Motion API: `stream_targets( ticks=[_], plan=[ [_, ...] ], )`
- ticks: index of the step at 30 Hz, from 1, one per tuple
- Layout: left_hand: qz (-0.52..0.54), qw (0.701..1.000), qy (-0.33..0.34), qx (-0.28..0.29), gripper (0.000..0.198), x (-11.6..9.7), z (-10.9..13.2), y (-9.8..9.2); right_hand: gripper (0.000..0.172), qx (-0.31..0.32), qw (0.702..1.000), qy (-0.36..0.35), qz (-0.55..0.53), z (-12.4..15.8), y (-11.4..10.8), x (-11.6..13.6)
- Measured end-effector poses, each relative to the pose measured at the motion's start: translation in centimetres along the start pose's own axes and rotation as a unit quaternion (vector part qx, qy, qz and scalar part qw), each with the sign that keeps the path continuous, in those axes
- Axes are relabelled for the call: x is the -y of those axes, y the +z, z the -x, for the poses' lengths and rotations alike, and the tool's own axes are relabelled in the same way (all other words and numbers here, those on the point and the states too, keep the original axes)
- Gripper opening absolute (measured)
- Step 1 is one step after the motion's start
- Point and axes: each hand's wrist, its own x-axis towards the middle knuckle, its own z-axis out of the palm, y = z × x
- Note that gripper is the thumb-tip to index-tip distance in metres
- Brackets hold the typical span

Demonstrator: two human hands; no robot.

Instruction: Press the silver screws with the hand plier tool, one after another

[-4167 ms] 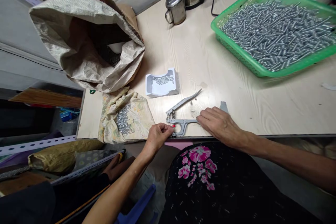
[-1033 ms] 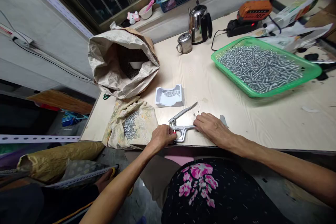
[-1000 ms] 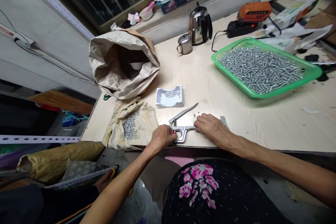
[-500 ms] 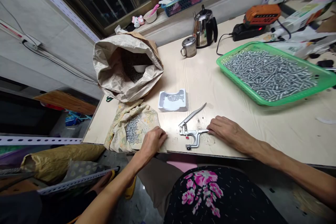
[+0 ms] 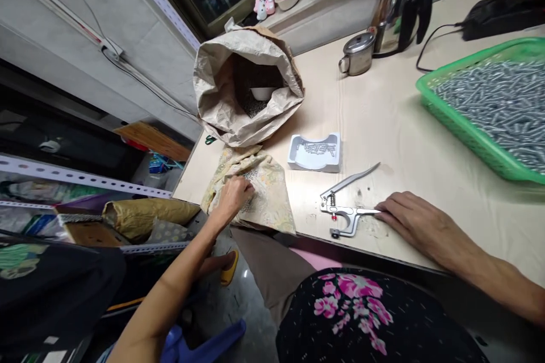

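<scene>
At the wooden table's (image 5: 404, 125) near edge, our right hand (image 5: 411, 221) lies flat and open, fingertips on the lower handle of the grey metal snap pliers (image 5: 347, 211); their thin upper lever angles up. To the left, our left hand (image 5: 234, 195) curls onto a crumpled floral cloth (image 5: 272, 198) strewn with small metal pins (image 5: 252, 174); we cannot tell if it pinches any. Farther off are a white plastic tray (image 5: 315, 152), a creased paper sack (image 5: 247, 119) and a green mesh basket (image 5: 464, 127).

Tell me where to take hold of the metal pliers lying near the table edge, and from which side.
Probably grip the two long handles, coming from the right. The pliers lie flat on the table with the spring head pointing left. The handles fan out rightward: the lower handle is touched at its end by the right hand, and the upper handle is angled away, free.
</scene>
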Motion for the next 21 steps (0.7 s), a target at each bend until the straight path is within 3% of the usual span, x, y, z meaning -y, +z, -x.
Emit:
stream_targets(
  ticks=[3,6,9,12,15,18,21],
  plan=[
    [-0.036,0.998,-0.008,0.053,0.019,1.0,1.4,2.4,0.026,0.001,1.000,-0.002,0.002,0.0,0.2,-0.2],
    [-0.061,0.997,-0.008,0.053,0.024,0.9,1.5,3.9,0.027,0.003,1.000,0.000,0.009,0.0,0.3,-0.3],
    [-0.088,0.995,0.004,0.047,0.025,0.7,1.2,4.3,0.027,0.012,1.000,0.006,0.022,-0.3,-0.1,0.0],
    [-0.046,0.999,0.022,0.000,0.024,0.0,1.3,3.9,0.027,0.023,0.999,-0.002,0.047,-0.7,-0.7,0.5],
    [0.134,0.990,0.016,-0.048,0.019,-3.0,2.3,3.5,0.028,0.034,0.996,-0.027,0.084,-1.2,-1.3,0.9],
    [0.372,0.927,-0.034,0.028,0.023,-8.1,3.9,3.7,0.028,0.042,0.994,-0.034,0.099,-1.4,-1.5,1.0],
    [0.497,0.861,-0.077,0.083,0.030,-13.0,4.9,4.8,0.026,0.056,0.994,-0.036,0.081,-1.3,-1.6,0.9]
  ],
)
